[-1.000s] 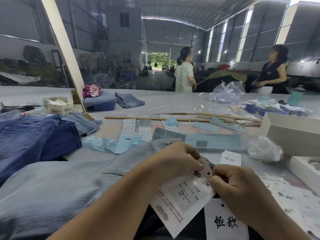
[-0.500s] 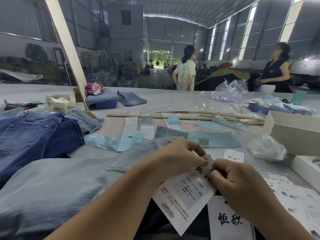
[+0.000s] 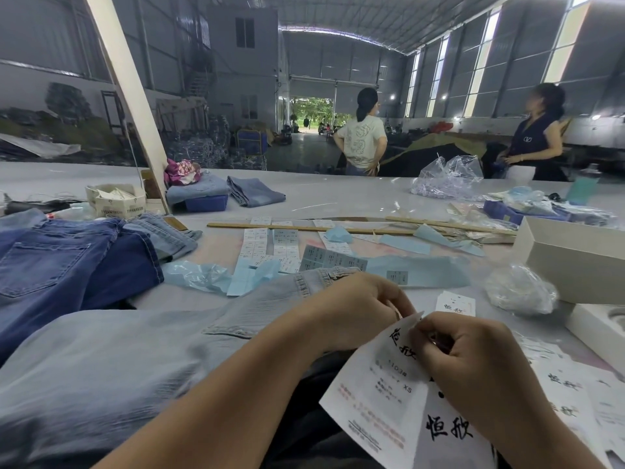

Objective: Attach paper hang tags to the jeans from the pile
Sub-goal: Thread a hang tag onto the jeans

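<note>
Light blue jeans (image 3: 142,360) lie across the table in front of me, waistband toward the middle. My left hand (image 3: 351,313) and my right hand (image 3: 470,363) meet above them and both pinch the top of a white paper hang tag (image 3: 382,394) with black characters and small print. A second white tag (image 3: 446,431) with large black characters hangs just below it. More white tags (image 3: 455,304) lie on the table to the right. A pile of darker blue jeans (image 3: 71,262) sits at the left.
Sticker sheets (image 3: 270,245) and blue backing paper (image 3: 416,275) litter the middle of the table, with wooden sticks (image 3: 304,228) behind. White boxes (image 3: 571,258) and a crumpled plastic bag (image 3: 521,289) stand at the right. Two people stand beyond the table's far edge.
Both hands stay pinched at the tag's top edge, with only small finger movement. The tag has tilted slightly and the view has shifted a little.
</note>
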### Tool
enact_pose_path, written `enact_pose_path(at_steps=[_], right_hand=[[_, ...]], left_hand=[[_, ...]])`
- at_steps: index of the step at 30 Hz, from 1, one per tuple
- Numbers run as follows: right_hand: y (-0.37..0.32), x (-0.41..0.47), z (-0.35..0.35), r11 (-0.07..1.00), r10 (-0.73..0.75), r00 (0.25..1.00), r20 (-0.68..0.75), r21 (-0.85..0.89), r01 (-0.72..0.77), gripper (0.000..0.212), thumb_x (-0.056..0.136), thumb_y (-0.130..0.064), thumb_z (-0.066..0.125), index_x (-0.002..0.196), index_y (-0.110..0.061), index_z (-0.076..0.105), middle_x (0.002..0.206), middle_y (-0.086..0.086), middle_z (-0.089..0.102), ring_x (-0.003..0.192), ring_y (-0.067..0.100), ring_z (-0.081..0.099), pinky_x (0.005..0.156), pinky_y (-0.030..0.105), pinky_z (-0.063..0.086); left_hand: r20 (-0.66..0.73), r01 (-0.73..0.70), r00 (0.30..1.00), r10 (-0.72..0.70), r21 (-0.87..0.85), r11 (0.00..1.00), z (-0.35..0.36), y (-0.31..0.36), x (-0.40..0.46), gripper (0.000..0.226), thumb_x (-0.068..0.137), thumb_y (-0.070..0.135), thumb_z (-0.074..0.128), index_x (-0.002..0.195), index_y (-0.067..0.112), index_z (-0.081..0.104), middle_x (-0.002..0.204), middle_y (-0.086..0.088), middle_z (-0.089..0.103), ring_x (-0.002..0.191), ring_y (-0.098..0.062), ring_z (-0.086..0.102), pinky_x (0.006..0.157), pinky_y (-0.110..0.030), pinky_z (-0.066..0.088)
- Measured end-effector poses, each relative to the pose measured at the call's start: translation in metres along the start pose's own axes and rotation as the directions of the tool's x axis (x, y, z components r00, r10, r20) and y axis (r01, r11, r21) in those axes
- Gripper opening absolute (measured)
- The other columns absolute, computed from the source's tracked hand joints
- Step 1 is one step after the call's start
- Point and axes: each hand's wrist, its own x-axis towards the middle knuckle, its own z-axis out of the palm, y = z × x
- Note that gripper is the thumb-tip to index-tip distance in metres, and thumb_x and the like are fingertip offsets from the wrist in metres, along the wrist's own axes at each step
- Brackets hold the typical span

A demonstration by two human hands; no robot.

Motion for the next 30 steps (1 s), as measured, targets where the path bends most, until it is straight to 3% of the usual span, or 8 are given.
enact_pose_path(at_steps=[2, 5, 9, 12, 17, 22, 26, 30], right_hand=[[0.000, 0.001, -0.001, 1.000, 0.024, 0.999, 0.033, 0.017, -0.024, 0.015, 0.080, -0.022, 0.071, 0.067, -0.030, 0.070, 0.057, -0.011, 0.064, 0.053, 0.007, 0.058, 0.051, 0.032, 0.050], [0.003, 0.004, -0.001, 0.993, 0.077, 0.996, 0.039, 0.083, -0.080, 0.019, 0.078, -0.021, 0.076, 0.063, -0.031, 0.068, 0.053, -0.015, 0.062, 0.046, 0.003, 0.056, 0.047, 0.020, 0.043], [0.004, 0.004, 0.000, 0.992, 0.066, 0.998, 0.015, 0.107, -0.067, 0.015, 0.079, -0.025, 0.077, 0.070, -0.034, 0.068, 0.056, -0.013, 0.062, 0.053, 0.007, 0.056, 0.052, 0.022, 0.044], [0.003, 0.001, 0.000, 0.994, 0.022, 1.000, -0.015, 0.112, -0.020, 0.018, 0.081, -0.024, 0.076, 0.070, -0.036, 0.068, 0.057, -0.015, 0.063, 0.052, 0.005, 0.058, 0.053, 0.020, 0.046], [0.005, -0.001, 0.002, 0.995, -0.076, 0.988, -0.136, 0.059, 0.085, 0.020, 0.077, -0.017, 0.080, 0.071, -0.031, 0.067, 0.054, -0.014, 0.058, 0.060, 0.006, 0.057, 0.044, 0.015, 0.037], [0.004, -0.003, 0.000, 0.980, -0.177, 0.962, -0.210, 0.058, 0.193, 0.010, 0.083, -0.024, 0.073, 0.074, -0.025, 0.069, 0.044, -0.010, 0.048, 0.053, 0.013, 0.052, 0.046, 0.021, 0.039], [0.005, -0.001, -0.006, 0.973, -0.072, 0.994, -0.081, 0.214, 0.088, 0.017, 0.083, -0.015, 0.075, 0.075, -0.030, 0.072, 0.049, 0.001, 0.057, 0.043, 0.015, 0.050, 0.042, 0.022, 0.038], [0.003, 0.008, -0.017, 0.891, 0.003, 0.996, 0.089, 0.451, -0.043, 0.015, 0.089, -0.030, 0.066, 0.083, -0.041, 0.074, 0.050, -0.002, 0.062, 0.042, 0.018, 0.052, 0.042, 0.024, 0.040]], left_hand=[[-0.024, -0.044, 0.999, 0.046, 0.097, 0.994, 0.001, -0.001, 0.001, 0.033, 0.094, 0.011, 0.051, 0.096, 0.030, 0.077, 0.084, 0.011, 0.073, 0.056, 0.006, 0.058, 0.051, -0.012, 0.046], [-0.002, -0.094, 0.995, 0.095, 0.111, 0.989, -0.004, -0.005, 0.002, 0.028, 0.092, 0.012, 0.061, 0.099, 0.033, 0.078, 0.092, 0.014, 0.073, 0.084, -0.001, 0.066, 0.074, -0.023, 0.057], [0.003, -0.140, 0.990, 0.140, 0.057, 0.989, -0.006, -0.011, 0.002, 0.022, 0.090, 0.013, 0.068, 0.098, 0.031, 0.079, 0.079, 0.029, 0.065, 0.079, 0.012, 0.061, 0.071, -0.008, 0.047], [-0.031, -0.155, 0.987, 0.155, 0.003, 0.988, -0.004, -0.013, 0.001, 0.019, 0.090, 0.018, 0.068, 0.091, 0.033, 0.079, 0.088, 0.016, 0.070, 0.086, -0.002, 0.065, 0.082, -0.026, 0.055], [-0.044, -0.117, 0.992, 0.118, 0.021, 0.993, -0.005, -0.012, 0.000, 0.011, 0.090, 0.031, 0.066, 0.087, 0.035, 0.076, 0.078, 0.015, 0.068, 0.066, 0.003, 0.059, 0.062, -0.013, 0.047], [0.004, -0.105, 0.994, 0.105, -0.008, 0.994, -0.003, -0.007, -0.001, 0.014, 0.096, 0.030, 0.062, 0.095, 0.029, 0.076, 0.084, 0.013, 0.075, 0.081, -0.005, 0.071, 0.072, -0.023, 0.057], [-0.061, -0.119, 0.991, 0.118, -0.012, 0.993, 0.002, -0.005, -0.002, 0.016, 0.097, 0.028, 0.059, 0.089, 0.023, 0.072, 0.077, 0.010, 0.072, 0.074, -0.006, 0.068, 0.067, -0.025, 0.052], [-0.124, -0.145, 0.982, 0.143, -0.009, 0.989, 0.005, -0.001, -0.001, 0.015, 0.098, 0.027, 0.056, 0.092, 0.023, 0.069, 0.083, 0.006, 0.070, 0.077, -0.012, 0.065, 0.070, -0.031, 0.052]])
